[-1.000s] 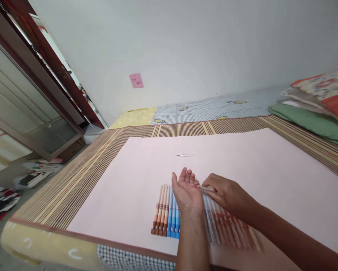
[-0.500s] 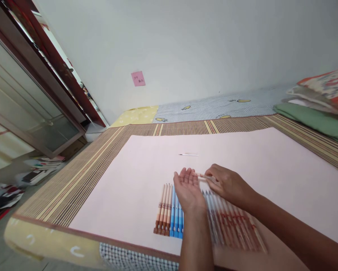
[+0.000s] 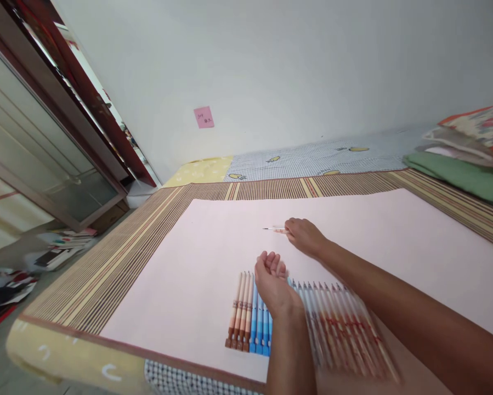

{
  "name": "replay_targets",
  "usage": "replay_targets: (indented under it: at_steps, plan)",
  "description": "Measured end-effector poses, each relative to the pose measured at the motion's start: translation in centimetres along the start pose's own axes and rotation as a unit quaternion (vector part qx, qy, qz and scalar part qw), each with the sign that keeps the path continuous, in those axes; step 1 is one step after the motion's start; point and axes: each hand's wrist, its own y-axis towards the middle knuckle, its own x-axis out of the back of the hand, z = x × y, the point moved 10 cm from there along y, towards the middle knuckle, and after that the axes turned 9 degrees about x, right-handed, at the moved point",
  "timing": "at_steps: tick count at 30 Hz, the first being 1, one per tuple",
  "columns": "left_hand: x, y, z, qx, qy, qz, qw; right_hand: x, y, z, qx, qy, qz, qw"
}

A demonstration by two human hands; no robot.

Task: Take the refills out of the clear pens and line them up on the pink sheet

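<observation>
My right hand is closed around a pale pen with a patterned barrel, only its end showing past the fingers. It is low over the pink sheet, right by a thin white refill-like stick with a dark tip; whether they touch I cannot tell. My left hand is palm up, fingers loosely curled and apart, with nothing seen in it. It hovers over a row of pens: brown-and-cream pens at the left, blue pens partly hidden by the wrist, and blurred clear pens with red marks at the right.
The pink sheet lies on a striped mat over a bed-like surface. Folded green cloth and cushions are stacked at the far right. A pink note is stuck on the wall behind. A sliding door stands at the left.
My right hand has moved away from my left palm, up and to the left, carrying the pen to the thin white stick. My left hand stays over the row, its fingers slightly more curled.
</observation>
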Motion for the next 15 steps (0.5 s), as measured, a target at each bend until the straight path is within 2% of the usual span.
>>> replay_targets:
  at_steps: [15]
  plan:
    - [-0.3,-0.24,1.02,0.032,-0.002,0.003,0.999,0.14,-0.08,-0.23,-0.02,-0.013,-0.017,1.0]
